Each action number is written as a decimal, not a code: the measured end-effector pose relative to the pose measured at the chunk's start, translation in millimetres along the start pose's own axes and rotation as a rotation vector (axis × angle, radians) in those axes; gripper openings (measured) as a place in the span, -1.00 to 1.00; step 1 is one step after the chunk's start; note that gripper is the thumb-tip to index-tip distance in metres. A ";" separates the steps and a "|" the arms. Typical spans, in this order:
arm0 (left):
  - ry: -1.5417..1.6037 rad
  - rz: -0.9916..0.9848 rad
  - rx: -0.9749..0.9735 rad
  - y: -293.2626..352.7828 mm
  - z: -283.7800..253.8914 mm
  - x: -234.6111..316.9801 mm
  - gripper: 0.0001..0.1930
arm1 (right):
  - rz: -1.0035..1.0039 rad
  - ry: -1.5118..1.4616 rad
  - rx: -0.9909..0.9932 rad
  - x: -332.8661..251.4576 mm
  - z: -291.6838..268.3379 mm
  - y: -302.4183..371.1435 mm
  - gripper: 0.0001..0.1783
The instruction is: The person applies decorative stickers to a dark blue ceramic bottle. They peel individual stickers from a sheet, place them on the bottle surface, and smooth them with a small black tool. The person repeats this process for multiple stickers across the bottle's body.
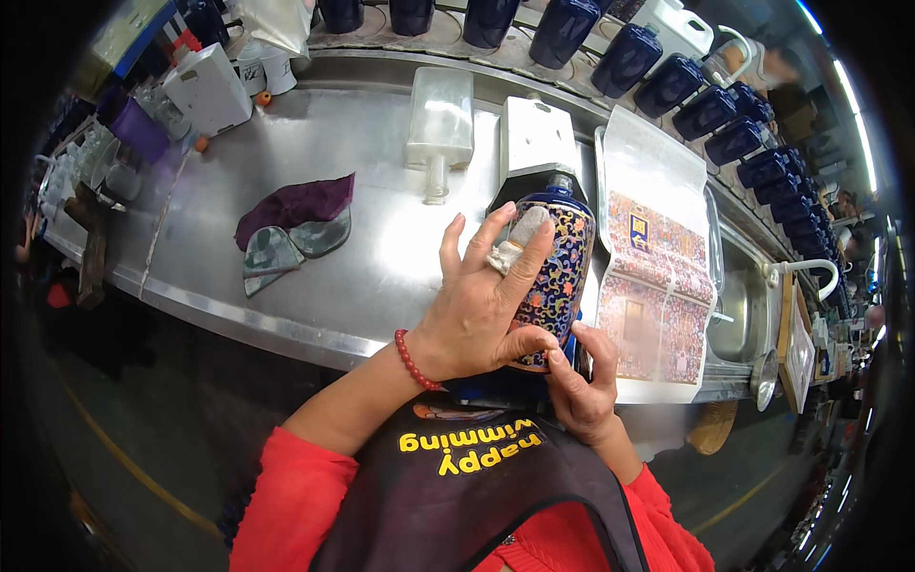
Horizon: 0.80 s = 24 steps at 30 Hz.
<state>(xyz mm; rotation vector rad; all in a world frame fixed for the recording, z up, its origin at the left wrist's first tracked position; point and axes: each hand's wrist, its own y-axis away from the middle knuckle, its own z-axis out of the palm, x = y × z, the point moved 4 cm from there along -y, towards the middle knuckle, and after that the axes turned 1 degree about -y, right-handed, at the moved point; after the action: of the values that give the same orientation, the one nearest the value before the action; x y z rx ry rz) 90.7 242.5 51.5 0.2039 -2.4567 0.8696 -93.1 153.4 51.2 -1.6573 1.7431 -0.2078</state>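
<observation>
In front of me stands a dark blue bottle (pixel 570 243), tilted, covered in a colourful floral pattern, its bare neck pointing away from me. My left hand (pixel 467 310) lies against the bottle's left side with its fingers spread and its thumb on the lower part. A greyish-white pad or wrap (pixel 530 227) shows among those fingers; its exact kind is unclear. At the lower right edge of the bottle, my right hand (pixel 586 386) grips it between thumb and fingers. Just to the right lie patterned transfer sheets (pixel 658 329) with the same floral print.
A clear glass bottle (pixel 441 119) and a white box (pixel 538 138) stand beyond my hands. Purple and grey cloths (pixel 297 224) lie left on the metal table (pixel 353 276). Several plain blue bottles (pixel 629 59) line the far shelf. A sink (pixel 739 310) is at right.
</observation>
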 end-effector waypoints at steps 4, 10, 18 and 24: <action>0.112 -0.081 0.031 -9.0 -1.2 -14.1 -0.02 | 0.002 -0.009 -0.022 -1.1 -1.9 -1.8 -0.40; 0.152 -0.162 0.113 -3.4 4.4 -23.7 -0.10 | 0.059 -0.007 -0.127 5.2 -26.8 -39.6 -0.47; 0.235 -0.134 -0.042 31.4 -13.5 -9.3 0.07 | 0.022 0.103 -0.170 50.4 -25.1 -120.0 -0.67; -0.006 -0.149 -0.024 49.9 -5.6 -0.7 0.02 | 0.098 -0.011 -0.175 58.0 -16.1 -130.4 -0.68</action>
<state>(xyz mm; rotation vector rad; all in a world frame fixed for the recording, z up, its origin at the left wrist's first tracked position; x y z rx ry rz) 78.6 284.9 27.7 0.3769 -2.4208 0.7759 7.3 72.9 114.8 -1.6862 1.8738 -0.0005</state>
